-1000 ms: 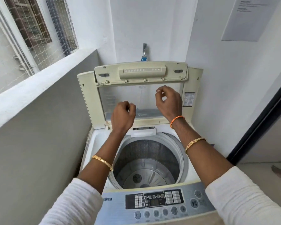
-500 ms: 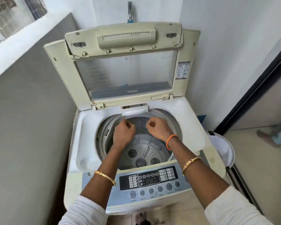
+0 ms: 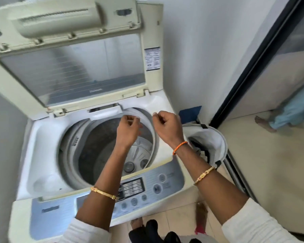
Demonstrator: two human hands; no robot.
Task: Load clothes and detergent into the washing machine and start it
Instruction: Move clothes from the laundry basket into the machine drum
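A cream top-loading washing machine [image 3: 42, 148] fills the left of the head view, its lid [image 3: 72, 71] standing upright at the back. The steel drum [image 3: 98, 146] shows bare metal with no clothes visible in it. My left hand [image 3: 128, 128] hovers over the right side of the drum with its fingers curled and nothing in them. My right hand [image 3: 167, 127] floats above the machine's right rim, also loosely closed and holding nothing. A white laundry basket [image 3: 216, 142] with dark clothes inside stands right of the machine. No detergent is visible.
The control panel [image 3: 147, 186] runs along the machine's front edge under my forearms. A dark-framed glass door [image 3: 249, 76] stands to the right, with another person's bare foot [image 3: 265, 123] beyond it. White wall is behind the machine; a broom tip [image 3: 202, 216] rests on the tiled floor.
Both hands have come down from the raised lid to over the drum and then drifted right toward the basket. The view has swung down and right, bringing the basket into sight.
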